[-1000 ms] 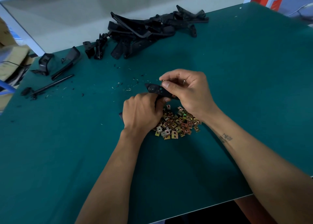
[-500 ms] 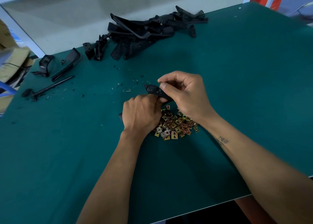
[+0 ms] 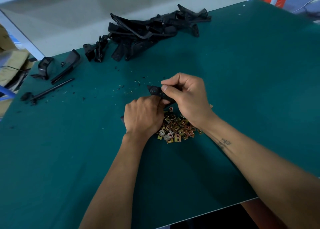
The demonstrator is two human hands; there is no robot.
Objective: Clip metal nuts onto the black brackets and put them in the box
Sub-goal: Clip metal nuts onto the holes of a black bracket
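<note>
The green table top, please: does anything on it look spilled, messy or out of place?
Yes. Small black crumbs and pale slivers are scattered over the green table top, just beyond the hands, like trimmings or debris. The metal nuts lie in a loose heap beneath the hands, and the black brackets sit in a jumbled pile at the far edge.

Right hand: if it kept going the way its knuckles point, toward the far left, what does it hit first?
The right hand already pinches the black bracket. Past it, only small black debris on the green mat, then probably the loose bracket at the far left; depth unclear.
</note>
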